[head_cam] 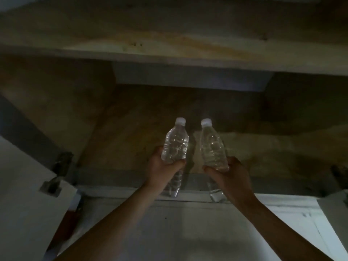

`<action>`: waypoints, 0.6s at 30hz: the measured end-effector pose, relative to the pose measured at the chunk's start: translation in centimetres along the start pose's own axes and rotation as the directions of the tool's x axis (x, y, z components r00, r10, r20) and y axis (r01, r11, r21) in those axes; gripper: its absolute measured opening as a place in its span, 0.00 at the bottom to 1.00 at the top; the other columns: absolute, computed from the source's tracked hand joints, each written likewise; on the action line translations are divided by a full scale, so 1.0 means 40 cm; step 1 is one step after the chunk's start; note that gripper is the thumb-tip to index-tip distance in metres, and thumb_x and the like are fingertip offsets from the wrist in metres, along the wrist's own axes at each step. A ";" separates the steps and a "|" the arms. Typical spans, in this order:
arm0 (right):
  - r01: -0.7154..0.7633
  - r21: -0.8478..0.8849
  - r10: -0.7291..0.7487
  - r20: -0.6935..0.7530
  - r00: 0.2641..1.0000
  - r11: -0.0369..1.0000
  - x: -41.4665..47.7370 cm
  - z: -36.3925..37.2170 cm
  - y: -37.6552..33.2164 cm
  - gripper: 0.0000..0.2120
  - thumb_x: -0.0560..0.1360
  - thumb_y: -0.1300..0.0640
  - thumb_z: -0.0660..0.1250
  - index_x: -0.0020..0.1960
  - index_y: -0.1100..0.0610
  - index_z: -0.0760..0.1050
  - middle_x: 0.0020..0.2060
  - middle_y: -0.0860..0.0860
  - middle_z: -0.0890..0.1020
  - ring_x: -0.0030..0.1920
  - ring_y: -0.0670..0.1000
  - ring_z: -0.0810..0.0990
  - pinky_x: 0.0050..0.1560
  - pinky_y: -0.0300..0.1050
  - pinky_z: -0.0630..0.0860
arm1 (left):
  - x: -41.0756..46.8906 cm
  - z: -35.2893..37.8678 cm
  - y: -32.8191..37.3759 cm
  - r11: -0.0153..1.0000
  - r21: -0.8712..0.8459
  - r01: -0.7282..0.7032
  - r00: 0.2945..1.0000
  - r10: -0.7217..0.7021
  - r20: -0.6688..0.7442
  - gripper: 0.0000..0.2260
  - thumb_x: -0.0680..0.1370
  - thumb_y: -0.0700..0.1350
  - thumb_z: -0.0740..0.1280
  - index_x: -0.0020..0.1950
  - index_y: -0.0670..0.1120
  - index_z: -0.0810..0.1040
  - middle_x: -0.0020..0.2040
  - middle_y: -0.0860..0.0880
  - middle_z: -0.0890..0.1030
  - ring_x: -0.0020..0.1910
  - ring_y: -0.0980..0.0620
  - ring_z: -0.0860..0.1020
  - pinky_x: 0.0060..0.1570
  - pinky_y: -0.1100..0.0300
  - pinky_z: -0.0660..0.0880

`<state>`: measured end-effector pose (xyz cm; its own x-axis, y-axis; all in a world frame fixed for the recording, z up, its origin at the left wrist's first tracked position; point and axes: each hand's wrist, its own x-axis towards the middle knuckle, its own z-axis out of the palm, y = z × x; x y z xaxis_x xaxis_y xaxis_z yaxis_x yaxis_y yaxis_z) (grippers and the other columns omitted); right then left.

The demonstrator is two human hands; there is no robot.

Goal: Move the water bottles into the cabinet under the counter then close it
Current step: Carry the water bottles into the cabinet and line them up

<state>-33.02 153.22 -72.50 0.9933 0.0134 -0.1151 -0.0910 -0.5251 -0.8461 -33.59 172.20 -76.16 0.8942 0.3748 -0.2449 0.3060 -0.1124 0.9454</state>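
The sill (116, 189) along the front of the open cabinet (131, 132) serves as the landmark. At the sill's left end a white door (22, 185) stands swung open, and its dark metal hinge (63, 162) sits just above that end. Behind the sill the brown cabinet floor runs back into shadow, and a pale board (169, 44) spans the top of the view.

Left of the sill's middle, the left hand (162, 166) reaches over the sill. Its fingers (178, 163) are wrapped around the middle of the left bottle (175, 146). That bottle is clear with a white cap. Its cap end points past the sill into the cabinet, and its base shows below the hand, right at the sill. Whether the base rests on anything cannot be told.

Just to its right, close but apart, is the right bottle (212, 147), also clear and white-capped. It tilts slightly leftward at the cap, and its base is likewise at the sill. The right hand (228, 173) grips it around the lower body, fingers (209, 169) curled tight on the plastic.

At the sill's right end a second hinge (339, 174) and the edge of a white right door (335, 208) are in view.
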 end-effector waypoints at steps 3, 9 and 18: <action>0.036 -0.029 -0.037 -0.025 0.999 0.999 0.028 0.020 0.021 0.08 0.70 0.54 0.76 0.36 0.56 0.81 0.25 0.49 0.82 0.24 0.45 0.80 0.24 0.32 0.71 | 0.033 0.026 -0.005 0.999 -0.038 -0.012 0.999 0.010 -0.045 0.13 0.65 0.44 0.79 0.47 0.49 0.80 0.38 0.51 0.85 0.38 0.50 0.84 0.41 0.53 0.81; -0.048 -0.116 0.038 -0.091 0.995 0.992 0.066 0.046 0.062 0.12 0.67 0.47 0.77 0.42 0.53 0.79 0.29 0.48 0.83 0.25 0.43 0.81 0.24 0.31 0.71 | 0.040 0.033 0.012 0.999 0.045 -0.024 0.999 0.025 -0.026 0.09 0.68 0.46 0.78 0.43 0.52 0.81 0.40 0.51 0.85 0.40 0.54 0.83 0.41 0.60 0.79; -0.086 -0.245 0.055 -0.131 0.990 0.966 0.099 0.077 0.041 0.13 0.69 0.45 0.75 0.38 0.52 0.76 0.30 0.48 0.80 0.29 0.44 0.78 0.27 0.34 0.65 | 0.059 0.019 0.013 0.999 0.018 -0.038 0.999 0.037 0.029 0.13 0.68 0.47 0.78 0.48 0.52 0.78 0.42 0.53 0.84 0.40 0.57 0.82 0.34 0.67 0.74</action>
<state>-29.44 155.03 -75.94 0.9876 -0.1272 -0.0922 -0.1557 -0.7167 -0.6797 -31.07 172.33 -76.43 0.9141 0.3431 -0.2160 0.2781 -0.1431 0.9498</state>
